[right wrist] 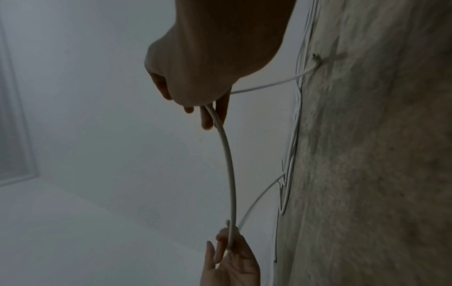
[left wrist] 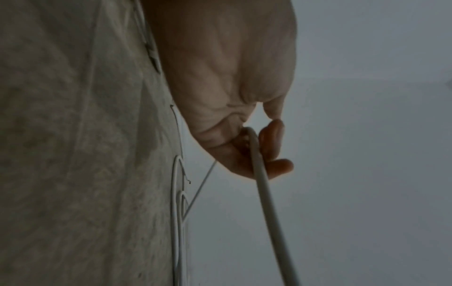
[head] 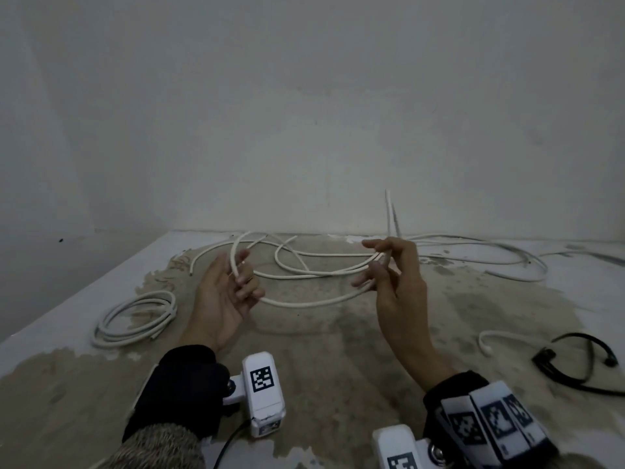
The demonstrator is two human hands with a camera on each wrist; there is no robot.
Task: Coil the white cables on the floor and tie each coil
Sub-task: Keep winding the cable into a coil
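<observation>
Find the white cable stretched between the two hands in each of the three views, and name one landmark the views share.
Head: the white cable sags mid-frame between the left hand and right hand.
Left wrist: it runs from the fingers down to the bottom edge.
Right wrist: it curves down the centre to the left hand at the bottom.
Shared landmark: the loose cables on the sandy floor.

A thin white cable (head: 314, 301) sags in a loop; a finished coil (head: 135, 319) lies on the floor
</observation>
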